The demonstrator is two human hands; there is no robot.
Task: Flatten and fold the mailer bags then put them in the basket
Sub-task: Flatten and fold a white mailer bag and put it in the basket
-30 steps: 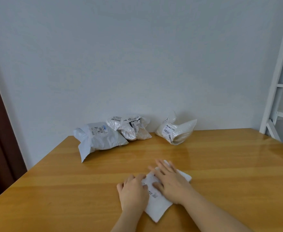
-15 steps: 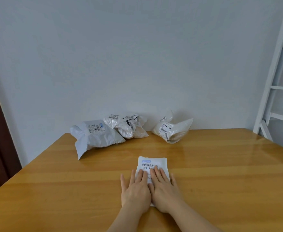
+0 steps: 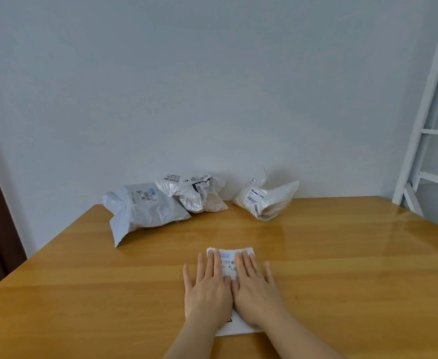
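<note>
Lower centre of frame: a white mailer (image 3: pixel 230 258) lies flat on the table (image 3: pixel 342 268), pinned under the left hand (image 3: pixel 207 288) and right hand (image 3: pixel 254 288), side by side, fingers straight, gripping nothing.

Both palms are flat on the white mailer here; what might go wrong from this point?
1. The white mailer could spring back once the left hand and right hand lift, since nothing else holds it flat.
2. It may slide on the glossy table under pressing.
3. No basket is in view, so placing it needs a reach outside the picture, while three crumpled mailers wait by the wall.
</note>
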